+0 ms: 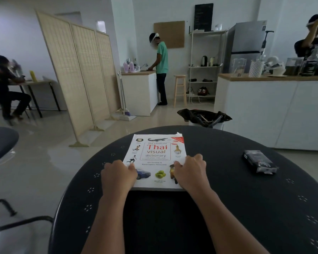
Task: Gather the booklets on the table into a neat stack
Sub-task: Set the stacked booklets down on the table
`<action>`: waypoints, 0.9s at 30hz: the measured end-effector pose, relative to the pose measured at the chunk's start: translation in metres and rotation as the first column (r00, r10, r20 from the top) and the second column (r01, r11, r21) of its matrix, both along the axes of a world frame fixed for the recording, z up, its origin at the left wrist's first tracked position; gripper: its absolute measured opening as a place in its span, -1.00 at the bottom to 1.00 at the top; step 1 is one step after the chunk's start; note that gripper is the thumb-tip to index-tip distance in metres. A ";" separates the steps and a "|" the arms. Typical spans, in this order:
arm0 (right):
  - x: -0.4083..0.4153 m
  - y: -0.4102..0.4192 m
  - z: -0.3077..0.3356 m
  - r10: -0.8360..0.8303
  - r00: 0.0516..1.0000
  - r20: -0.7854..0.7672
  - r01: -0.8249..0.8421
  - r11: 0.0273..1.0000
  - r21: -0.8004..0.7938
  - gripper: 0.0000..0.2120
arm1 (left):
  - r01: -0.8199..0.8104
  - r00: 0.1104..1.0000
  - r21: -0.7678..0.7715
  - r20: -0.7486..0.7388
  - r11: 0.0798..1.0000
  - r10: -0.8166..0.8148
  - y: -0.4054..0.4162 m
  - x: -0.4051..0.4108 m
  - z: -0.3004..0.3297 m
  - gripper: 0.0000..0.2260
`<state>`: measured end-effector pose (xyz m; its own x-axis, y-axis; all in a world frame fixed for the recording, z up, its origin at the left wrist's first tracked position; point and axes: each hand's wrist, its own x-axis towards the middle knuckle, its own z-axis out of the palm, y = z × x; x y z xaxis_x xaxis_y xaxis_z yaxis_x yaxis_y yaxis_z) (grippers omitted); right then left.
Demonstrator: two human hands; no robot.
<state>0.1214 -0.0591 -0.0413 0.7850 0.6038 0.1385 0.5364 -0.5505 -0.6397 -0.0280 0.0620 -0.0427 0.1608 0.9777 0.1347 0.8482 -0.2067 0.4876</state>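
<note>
A stack of booklets (155, 153) lies in the middle of the round dark table (228, 208); its top cover is white and reads "Thai visual dictionary". Edges of other booklets peek out at the far right corner. My left hand (117, 174) grips the stack's near left side, thumb on the cover. My right hand (190, 171) grips the near right side the same way. Both hands hold the stack flat on the table.
A dark wrapped packet (258, 162) lies on the table to the right. Beyond the table stand a bin with a black bag (204, 117), a white counter (264, 107) and a folding screen (77, 70). Several people are in the room. A chair (2, 142) is at left.
</note>
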 end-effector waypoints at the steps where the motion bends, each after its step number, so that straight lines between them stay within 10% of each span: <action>1: 0.002 -0.001 -0.001 0.008 1.000 -0.025 -0.008 1.000 0.010 -0.57 | 0.002 1.000 -0.006 0.006 1.000 -0.002 0.001 0.000 -0.001 -0.56; 13: 0.083 -0.104 0.018 -0.383 0.920 0.080 0.380 0.924 0.047 -0.50 | 0.218 0.976 0.158 -0.059 0.963 -0.211 -0.050 0.018 0.027 -0.52; 20: 0.084 -0.101 0.011 -0.202 0.967 0.154 0.225 0.963 -0.151 -0.51 | 0.453 0.883 0.055 -0.164 0.890 -0.439 -0.062 0.027 0.017 -0.30; 27: 0.068 -0.088 0.013 -0.097 0.993 0.062 0.094 0.994 0.056 -0.82 | 0.571 0.774 -0.154 -0.225 0.806 -0.591 -0.055 0.013 0.017 0.14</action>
<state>0.1891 -0.1474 -0.0280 0.8270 0.5171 0.2207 0.5242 -0.5671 -0.6353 -0.0153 0.0073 -0.0254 0.7197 0.6920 -0.0568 0.6716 -0.6730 0.3100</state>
